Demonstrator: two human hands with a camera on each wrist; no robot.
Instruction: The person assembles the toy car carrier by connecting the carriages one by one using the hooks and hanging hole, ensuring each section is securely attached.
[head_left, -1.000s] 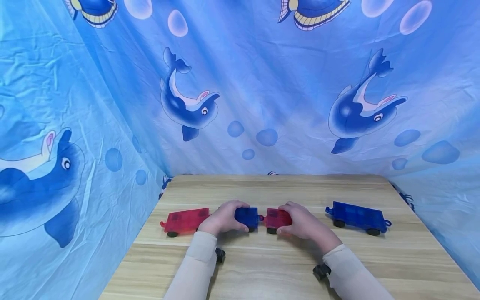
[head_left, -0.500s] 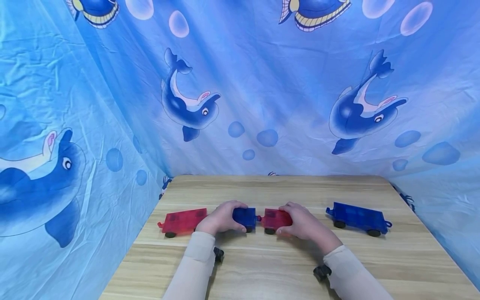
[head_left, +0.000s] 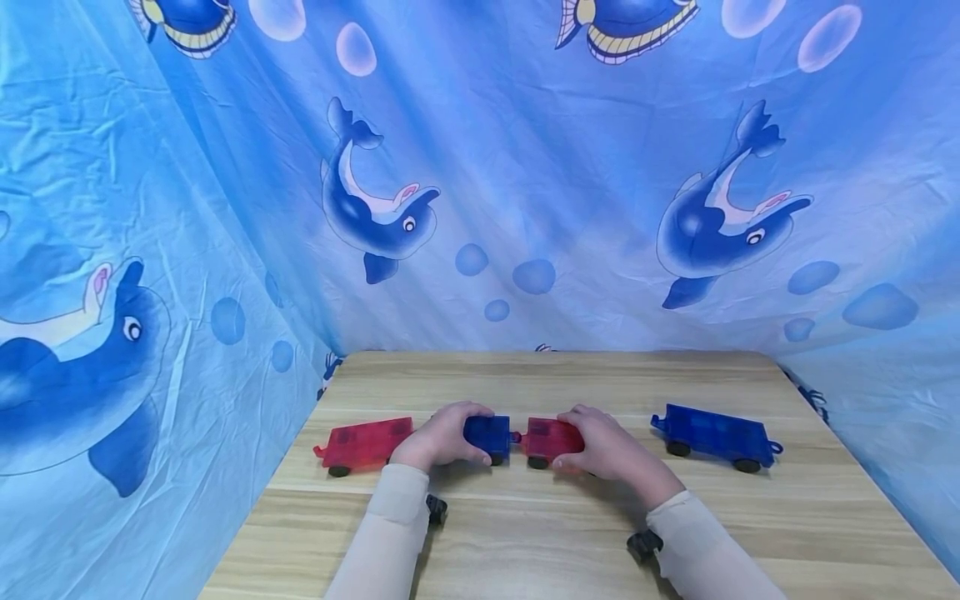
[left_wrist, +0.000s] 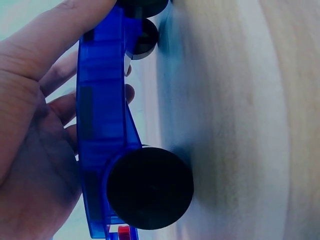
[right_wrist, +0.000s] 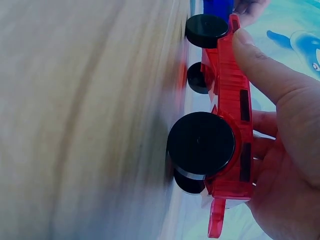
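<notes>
Near the middle of the table, my left hand (head_left: 442, 435) grips a blue see-through toy train wagon (head_left: 487, 437) between thumb and fingers. To its right my right hand (head_left: 606, 443) holds a red toy wagon (head_left: 546, 437) the same way. These two wagons meet end to end at their couplings. Behind the left hand stands another red wagon (head_left: 367, 443), its right end covered by that hand. In the left wrist view, a bit of red shows in the coupling of the blue wagon (left_wrist: 102, 120). The red wagon (right_wrist: 232, 85) shows black wheels and a hook in the right wrist view.
A second blue wagon (head_left: 716, 435) stands apart at the right, slightly angled, with a hook and a loop on its ends. The wooden table (head_left: 540, 542) runs back to a blue dolphin-print cloth (head_left: 487, 167). Another such cloth hangs at the left.
The row of red, blue and red wagons has shifted slightly left, and my left hand has moved with it. The far-right blue wagon stays in place.
</notes>
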